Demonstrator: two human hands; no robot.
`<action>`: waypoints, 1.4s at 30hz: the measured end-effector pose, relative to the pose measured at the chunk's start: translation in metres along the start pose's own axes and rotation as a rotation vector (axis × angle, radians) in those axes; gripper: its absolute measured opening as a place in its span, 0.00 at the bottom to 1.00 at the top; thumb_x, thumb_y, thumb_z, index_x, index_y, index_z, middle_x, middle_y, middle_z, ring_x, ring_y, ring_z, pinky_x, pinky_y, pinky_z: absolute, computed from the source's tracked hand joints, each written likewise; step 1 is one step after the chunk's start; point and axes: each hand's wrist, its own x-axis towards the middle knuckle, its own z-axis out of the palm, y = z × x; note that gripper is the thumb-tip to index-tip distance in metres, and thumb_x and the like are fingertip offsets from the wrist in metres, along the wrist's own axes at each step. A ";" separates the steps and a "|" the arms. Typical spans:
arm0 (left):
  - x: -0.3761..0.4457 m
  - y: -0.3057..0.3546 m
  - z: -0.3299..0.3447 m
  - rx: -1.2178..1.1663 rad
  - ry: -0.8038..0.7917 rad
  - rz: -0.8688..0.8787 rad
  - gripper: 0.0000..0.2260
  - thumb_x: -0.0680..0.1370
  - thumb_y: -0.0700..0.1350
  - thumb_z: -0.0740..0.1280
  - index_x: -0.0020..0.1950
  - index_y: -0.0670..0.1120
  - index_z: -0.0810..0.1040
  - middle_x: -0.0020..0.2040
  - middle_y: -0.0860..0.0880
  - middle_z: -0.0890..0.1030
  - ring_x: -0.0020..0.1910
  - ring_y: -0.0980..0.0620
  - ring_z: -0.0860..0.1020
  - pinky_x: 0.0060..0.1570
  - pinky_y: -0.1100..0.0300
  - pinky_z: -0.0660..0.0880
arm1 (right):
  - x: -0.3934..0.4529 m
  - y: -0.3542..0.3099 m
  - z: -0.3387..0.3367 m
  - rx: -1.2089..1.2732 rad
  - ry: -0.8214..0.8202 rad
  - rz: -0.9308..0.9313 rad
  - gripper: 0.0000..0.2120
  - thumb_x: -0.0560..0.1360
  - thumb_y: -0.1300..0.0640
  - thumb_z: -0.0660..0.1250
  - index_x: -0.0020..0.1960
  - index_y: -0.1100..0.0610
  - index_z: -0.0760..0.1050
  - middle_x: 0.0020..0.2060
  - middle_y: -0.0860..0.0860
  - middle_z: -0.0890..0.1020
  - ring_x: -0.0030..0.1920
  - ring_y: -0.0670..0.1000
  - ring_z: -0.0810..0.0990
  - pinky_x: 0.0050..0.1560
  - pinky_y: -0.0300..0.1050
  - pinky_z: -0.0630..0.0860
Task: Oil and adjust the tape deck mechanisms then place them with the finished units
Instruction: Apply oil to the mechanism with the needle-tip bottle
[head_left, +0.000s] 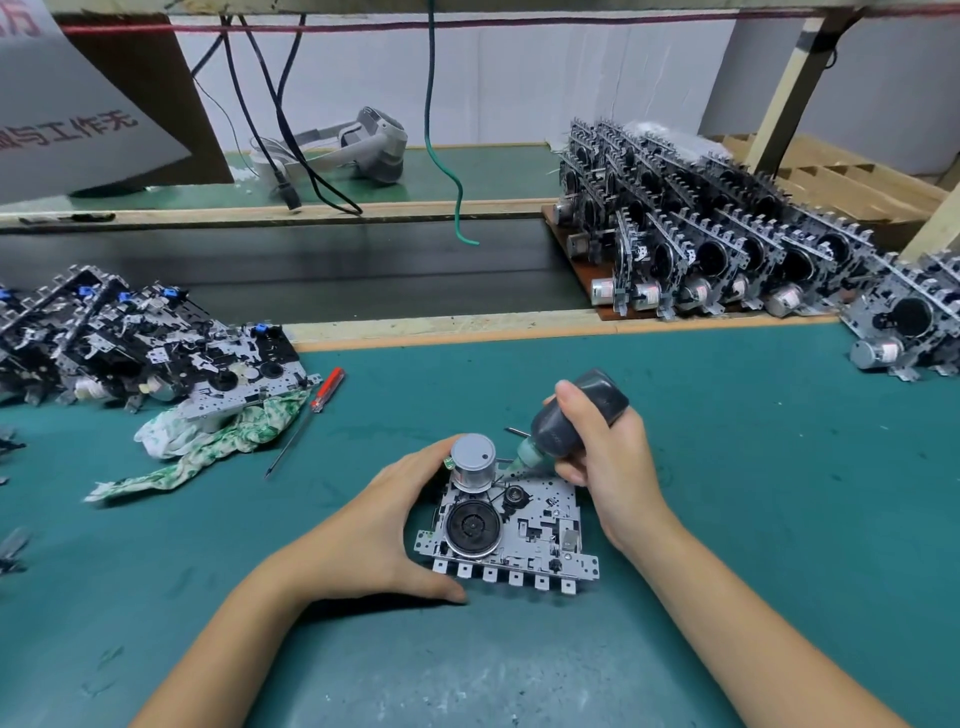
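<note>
A green work mat (727, 493) covers the bench, with a dark conveyor belt (363, 265) running behind it. The tape deck mechanism (511, 530) lies flat on the mat at centre, its cylindrical motor (472, 462) standing upright at the far left corner. The left hand (384, 530) cups the mechanism's left edge, fingers curled round the motor side and thumb resting on the mat at the near corner. The right hand (608, 462) grips a dark oil bottle (576, 415), tilted with its green nozzle touching the mechanism just right of the motor. Left of the mechanism lie a patterned rag (208, 441) and a red-handled screwdriver (311, 410), beside a pile of mechanisms (130, 348). Right of and beyond the mechanism, rows of upright units (727, 244) stand on a brown board. On the sign (78, 119) at upper left, the red characters "与工作无" are legible.
</note>
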 end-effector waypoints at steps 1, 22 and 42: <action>0.000 0.000 0.000 0.004 -0.001 -0.001 0.46 0.63 0.54 0.80 0.68 0.69 0.50 0.68 0.75 0.54 0.69 0.72 0.55 0.64 0.79 0.52 | 0.000 0.000 0.000 -0.002 -0.005 0.000 0.16 0.66 0.50 0.74 0.36 0.57 0.68 0.26 0.48 0.69 0.24 0.44 0.62 0.19 0.35 0.60; -0.001 0.001 0.000 -0.028 -0.010 0.008 0.48 0.62 0.54 0.80 0.72 0.67 0.51 0.71 0.72 0.56 0.71 0.69 0.55 0.68 0.74 0.53 | -0.006 -0.004 0.004 -0.013 -0.005 -0.046 0.16 0.71 0.51 0.71 0.37 0.59 0.68 0.26 0.48 0.70 0.22 0.45 0.65 0.19 0.35 0.62; -0.008 -0.007 -0.031 0.266 0.881 -0.163 0.07 0.76 0.46 0.70 0.53 0.49 0.81 0.46 0.55 0.81 0.47 0.51 0.78 0.48 0.56 0.72 | -0.003 -0.021 -0.004 0.419 0.173 0.137 0.18 0.65 0.45 0.69 0.44 0.59 0.72 0.28 0.50 0.74 0.20 0.42 0.64 0.20 0.33 0.67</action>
